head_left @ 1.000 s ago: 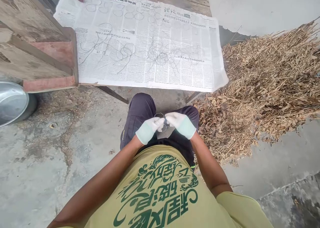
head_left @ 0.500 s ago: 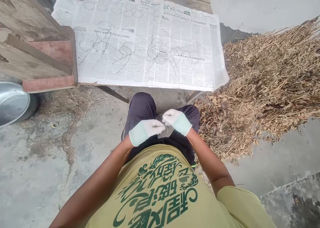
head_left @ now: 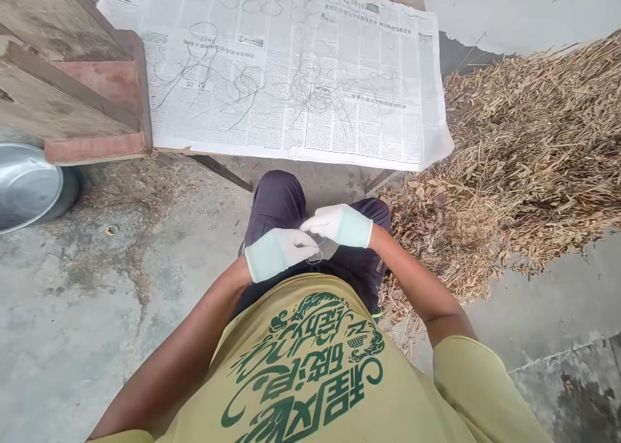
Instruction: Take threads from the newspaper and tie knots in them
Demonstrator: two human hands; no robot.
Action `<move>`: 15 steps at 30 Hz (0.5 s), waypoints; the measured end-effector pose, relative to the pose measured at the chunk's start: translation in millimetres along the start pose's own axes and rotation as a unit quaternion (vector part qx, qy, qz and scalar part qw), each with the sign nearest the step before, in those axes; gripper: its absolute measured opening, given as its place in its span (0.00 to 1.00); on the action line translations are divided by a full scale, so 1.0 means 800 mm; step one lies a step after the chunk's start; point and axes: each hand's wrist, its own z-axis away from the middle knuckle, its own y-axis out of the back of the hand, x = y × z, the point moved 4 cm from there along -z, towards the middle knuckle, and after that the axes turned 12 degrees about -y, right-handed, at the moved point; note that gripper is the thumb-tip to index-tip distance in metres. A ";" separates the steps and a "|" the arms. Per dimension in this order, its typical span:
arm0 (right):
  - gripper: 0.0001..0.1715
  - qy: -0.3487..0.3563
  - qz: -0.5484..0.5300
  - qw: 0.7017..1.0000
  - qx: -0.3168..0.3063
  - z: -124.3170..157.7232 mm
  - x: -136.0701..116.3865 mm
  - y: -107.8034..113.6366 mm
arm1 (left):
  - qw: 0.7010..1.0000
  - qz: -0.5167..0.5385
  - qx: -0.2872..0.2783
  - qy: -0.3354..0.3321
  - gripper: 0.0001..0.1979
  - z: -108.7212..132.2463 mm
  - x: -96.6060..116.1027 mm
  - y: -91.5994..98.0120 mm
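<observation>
Both my hands wear white gloves with pale green cuffs and work close together above my lap. A thin wire loop (head_left: 321, 255) hangs at the fingertips of my left hand (head_left: 290, 248), which is closed in a pinch on it. My right hand (head_left: 330, 224) lies just above and to the right, its fingers pressed together and pointing left over the same wire. Its fingertips partly hide the upper wire. A small greyish sheet (head_left: 328, 249) lies on my lap beneath the hands.
In front stands a table covered with newspaper (head_left: 272, 132), with several thin wire rings and tangled strands (head_left: 315, 94) on it. A wooden bench-like frame (head_left: 97, 107) is at left, above a metal pot (head_left: 29, 184). Dry plant stalks (head_left: 533, 139) are heaped at right.
My right hand has shifted left and turned flatter, its fingertips now reaching over the left hand's fingers. The left hand stays nearly in place. The view has tilted slightly.
</observation>
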 end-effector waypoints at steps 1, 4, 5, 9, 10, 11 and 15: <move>0.18 0.008 -0.003 1.000 -0.013 0.001 0.002 0.002 | 1.000 0.008 0.002 0.006 0.12 0.001 0.002 0.001; 0.21 0.012 -0.030 0.999 -0.037 0.006 0.010 0.006 | 0.999 0.020 0.013 0.021 0.10 0.002 0.008 0.003; 0.22 0.005 -0.035 0.999 -0.037 0.007 0.013 0.007 | 0.999 0.016 0.022 0.021 0.10 0.002 0.011 0.004; 0.22 -0.044 -0.051 0.998 -0.013 0.011 0.023 0.006 | 0.995 -0.004 0.103 0.015 0.11 0.003 0.023 0.007; 0.22 -0.056 -0.061 0.997 -0.006 0.012 0.025 0.005 | 0.992 -0.006 0.122 0.013 0.11 0.003 0.025 0.007; 0.21 -0.067 -0.073 0.995 0.001 0.013 0.027 0.003 | 0.990 -0.010 0.138 0.009 0.12 0.004 0.026 0.007; 0.20 -0.076 -0.105 0.991 0.019 0.017 0.030 -0.001 | 0.990 -0.030 0.136 -0.007 0.12 0.005 0.030 0.004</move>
